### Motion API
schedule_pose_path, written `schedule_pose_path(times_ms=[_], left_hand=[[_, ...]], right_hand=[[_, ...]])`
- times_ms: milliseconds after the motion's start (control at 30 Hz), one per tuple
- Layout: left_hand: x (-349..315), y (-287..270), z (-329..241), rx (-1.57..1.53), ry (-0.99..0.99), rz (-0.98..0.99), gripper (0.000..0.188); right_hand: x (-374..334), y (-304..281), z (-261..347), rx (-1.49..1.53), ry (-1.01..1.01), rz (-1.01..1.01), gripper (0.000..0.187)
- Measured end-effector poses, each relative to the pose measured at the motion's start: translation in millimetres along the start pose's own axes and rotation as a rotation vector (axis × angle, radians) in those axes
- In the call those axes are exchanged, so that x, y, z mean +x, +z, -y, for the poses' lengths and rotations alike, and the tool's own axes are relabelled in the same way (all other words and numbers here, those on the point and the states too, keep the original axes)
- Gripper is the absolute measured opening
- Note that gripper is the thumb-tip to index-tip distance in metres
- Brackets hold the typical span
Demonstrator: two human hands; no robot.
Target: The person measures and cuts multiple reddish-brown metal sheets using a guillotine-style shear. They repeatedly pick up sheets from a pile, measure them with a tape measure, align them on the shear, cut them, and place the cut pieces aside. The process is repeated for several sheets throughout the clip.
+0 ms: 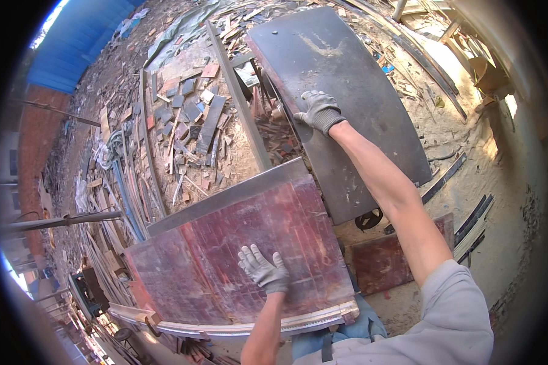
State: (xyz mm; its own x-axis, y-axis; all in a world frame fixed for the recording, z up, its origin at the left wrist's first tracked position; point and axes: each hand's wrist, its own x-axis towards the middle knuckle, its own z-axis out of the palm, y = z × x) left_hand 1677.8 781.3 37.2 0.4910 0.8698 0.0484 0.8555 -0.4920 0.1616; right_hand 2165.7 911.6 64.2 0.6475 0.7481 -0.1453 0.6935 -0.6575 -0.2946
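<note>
My left hand, in a grey work glove, lies with fingers spread on a worn dark-red board right in front of me. The board is scuffed and has a dark strip along its far side. My right arm stretches out to the right. At its end my right hand, gloved in grey too, rests on a large dark panel close to its left edge, fingers extended. Dust and a pale smear mark that panel. Neither hand grips anything that I can see.
A pale ridged rail runs along the board's near edge. Beyond, wood scraps litter the ground beside a long beam. A red panel and dark strips lie at right. A metal pole juts in from the left.
</note>
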Motion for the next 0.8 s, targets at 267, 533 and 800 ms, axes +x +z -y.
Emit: schedule_pose_path(times_ms=[267,533,800], left_hand=[[1.3,-4.8,2.8,-0.015,-0.038,0.003,0.079],[-2.0,-0.4,-4.7,-0.029,0.001,0.042,0.079],[-16.0,-0.5,11.1,0.031,-0.011,-0.043,0.079]], right_hand=[[16.3,3.4,-19.4,-0.042,-0.004,-0.289,0.057],[14.8,-42.4,-61.5,0.146,0.046,0.097,0.033],[-226.5,-74.4,-86.4,0.905,0.211,0.214,0.033]])
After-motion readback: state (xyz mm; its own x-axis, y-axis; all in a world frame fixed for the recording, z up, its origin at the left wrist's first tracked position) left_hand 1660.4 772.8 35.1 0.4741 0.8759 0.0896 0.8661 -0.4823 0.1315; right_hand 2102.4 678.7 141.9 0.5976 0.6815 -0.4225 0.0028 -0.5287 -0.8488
